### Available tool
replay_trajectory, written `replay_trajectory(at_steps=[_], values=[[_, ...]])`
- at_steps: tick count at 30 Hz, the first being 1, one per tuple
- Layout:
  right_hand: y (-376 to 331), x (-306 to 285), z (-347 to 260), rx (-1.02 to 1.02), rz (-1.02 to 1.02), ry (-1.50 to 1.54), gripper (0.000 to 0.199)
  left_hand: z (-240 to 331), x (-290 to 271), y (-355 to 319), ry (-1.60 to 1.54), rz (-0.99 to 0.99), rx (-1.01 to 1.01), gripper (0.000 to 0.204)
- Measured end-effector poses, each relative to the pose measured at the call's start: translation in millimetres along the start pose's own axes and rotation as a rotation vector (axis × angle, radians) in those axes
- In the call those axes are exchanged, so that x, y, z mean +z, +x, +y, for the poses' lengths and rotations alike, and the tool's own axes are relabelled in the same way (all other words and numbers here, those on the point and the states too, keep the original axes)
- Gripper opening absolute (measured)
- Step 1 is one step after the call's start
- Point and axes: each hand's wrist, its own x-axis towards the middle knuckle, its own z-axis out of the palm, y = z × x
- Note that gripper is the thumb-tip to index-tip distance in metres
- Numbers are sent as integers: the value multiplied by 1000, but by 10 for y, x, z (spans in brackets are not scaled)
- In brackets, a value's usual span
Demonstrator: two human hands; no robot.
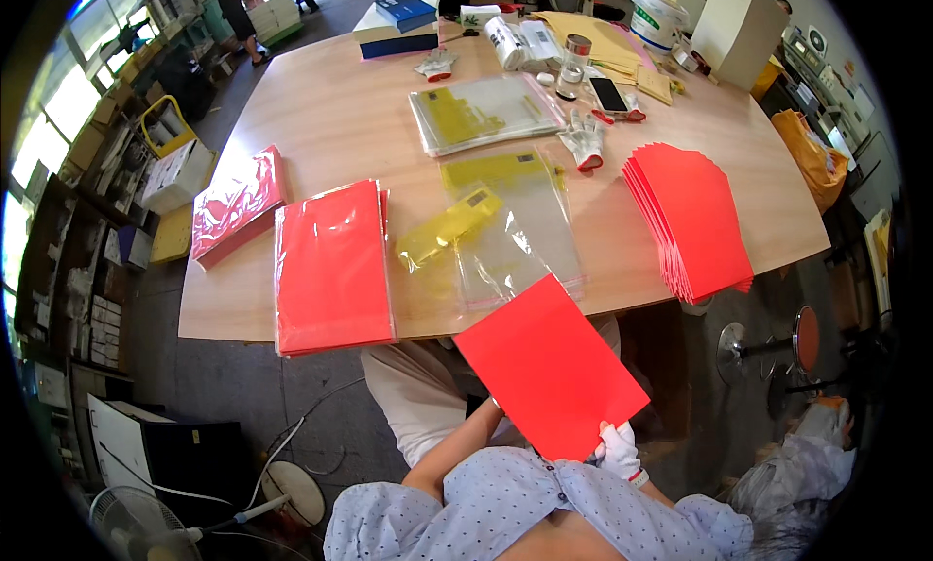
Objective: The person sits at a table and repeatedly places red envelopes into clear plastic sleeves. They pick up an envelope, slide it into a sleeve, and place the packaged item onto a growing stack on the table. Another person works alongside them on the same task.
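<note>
My right hand (619,450), in a white glove that leaves the fingertips bare, pinches the lower right edge of a red sheet (552,369). The sheet is tilted over my lap at the table's near edge. Behind it my left hand is hidden; only my left forearm (465,442) and wrist show. Just beyond lie clear plastic sleeves (520,233) with a yellow strip, one lying askew. To their left is a stack of red sheets in clear sleeves (332,270). A fanned pile of bare red sheets (688,216) lies at the right.
A wrapped red pack (239,204) sits at the table's left edge. Farther back are more clear sleeves (486,111), work gloves (584,141), a phone (609,96), glass jars (571,70), boxes (397,29) and a white bucket (659,19). A stool (805,340) stands right; a fan (141,522) lower left.
</note>
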Motion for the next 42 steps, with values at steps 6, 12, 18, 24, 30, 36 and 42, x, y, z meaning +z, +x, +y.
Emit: replay_trajectory(at_steps=[6,12,18,24,30,36,42], values=[[12,102,71,-98,-33,-88,11,4,51,-19,6,-12,-13,29],[42,245,12,-24,-79,133,10,-13,72,-53,15,-14,-8,27],[599,514,25,62,44,361,11,-37,114,-1,30,-27,3,25],[1457,705,-173,66,-149,424,15,81,86,230,61,-40,20,24],[1400,593,-57,182,-283,439,20,-413,-55,332,189,9,170,25],[1361,662,132,48,-135,383,9,-85,-40,141,362,22,146,23],[1442,825,-151,157,-168,444,11,-140,-54,112,-183,-142,-200,36]])
